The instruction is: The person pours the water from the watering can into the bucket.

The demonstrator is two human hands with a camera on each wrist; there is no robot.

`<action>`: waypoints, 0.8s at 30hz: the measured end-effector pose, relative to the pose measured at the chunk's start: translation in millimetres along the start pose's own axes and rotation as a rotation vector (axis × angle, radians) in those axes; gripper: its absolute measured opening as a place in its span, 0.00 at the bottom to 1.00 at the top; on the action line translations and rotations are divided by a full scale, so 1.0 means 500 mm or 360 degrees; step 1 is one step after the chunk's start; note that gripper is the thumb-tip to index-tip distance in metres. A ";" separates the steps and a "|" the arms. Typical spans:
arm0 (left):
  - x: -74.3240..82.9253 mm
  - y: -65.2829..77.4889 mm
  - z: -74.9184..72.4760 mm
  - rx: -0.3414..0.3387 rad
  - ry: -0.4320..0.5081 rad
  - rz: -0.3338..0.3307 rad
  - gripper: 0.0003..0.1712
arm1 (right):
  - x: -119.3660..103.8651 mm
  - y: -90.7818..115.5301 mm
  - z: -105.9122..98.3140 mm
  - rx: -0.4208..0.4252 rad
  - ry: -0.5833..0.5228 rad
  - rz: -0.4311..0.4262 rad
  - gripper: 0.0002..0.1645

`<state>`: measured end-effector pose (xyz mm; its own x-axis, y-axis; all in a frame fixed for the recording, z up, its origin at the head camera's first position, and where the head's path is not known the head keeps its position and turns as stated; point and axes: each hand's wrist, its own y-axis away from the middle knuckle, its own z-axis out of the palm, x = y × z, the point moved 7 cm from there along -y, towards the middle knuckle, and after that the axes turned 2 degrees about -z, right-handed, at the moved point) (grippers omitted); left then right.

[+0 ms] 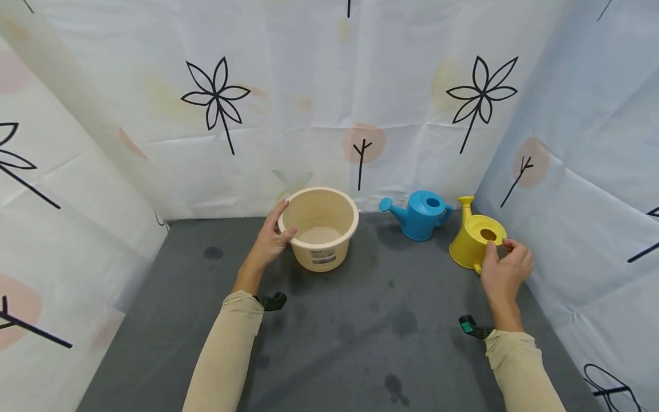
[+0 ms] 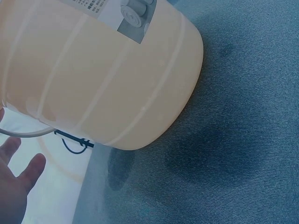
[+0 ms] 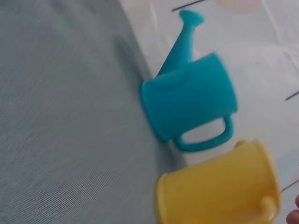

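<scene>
A cream plastic basin (image 1: 324,257) with a label on its front stands at the back of the table. My left hand (image 1: 270,237) is at its left rim, fingers and thumb spread; in the left wrist view these fingers (image 2: 32,171) lie beside the basin's wall (image 2: 107,79). On the right is a yellow watering can (image 1: 463,249), its spout toward the back wall. Close by its handle side my right hand (image 1: 507,274) has thumb and fingers parted. Only a bit of its fingertips (image 3: 293,217) enters the right wrist view, apart from the can (image 3: 215,191).
A blue watering can (image 1: 419,220) stands between the basin and the yellow can, spout pointing left. The dark grey table (image 1: 329,349) carries several damp-looking spots. White printed cloth walls (image 1: 298,103) close off the back and both sides.
</scene>
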<state>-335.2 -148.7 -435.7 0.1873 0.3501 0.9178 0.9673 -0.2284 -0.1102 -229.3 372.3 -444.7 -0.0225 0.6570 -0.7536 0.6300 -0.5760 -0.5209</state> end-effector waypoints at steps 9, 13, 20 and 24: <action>0.038 0.019 -0.001 -0.0014 0.0015 0.0002 0.44 | -0.080 -0.016 0.033 -0.0108 -0.0177 -0.0181 0.22; 0.039 0.019 -0.002 -0.0015 0.0028 0.0018 0.44 | -0.099 -0.014 0.069 -0.0255 -0.0223 -0.0179 0.23; 0.043 0.018 -0.002 -0.0011 0.0067 0.0030 0.43 | -0.120 -0.001 0.135 -0.0571 -0.0166 -0.0161 0.30; 0.042 0.018 -0.004 0.0001 0.0044 0.0035 0.43 | -0.116 -0.005 0.174 -0.0739 -0.0104 -0.0108 0.38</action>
<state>-322.7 -145.0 -416.7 0.2036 0.3199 0.9253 0.9631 -0.2354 -0.1305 -297.0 293.0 -434.5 -0.1150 0.6450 -0.7555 0.9056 -0.2444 -0.3465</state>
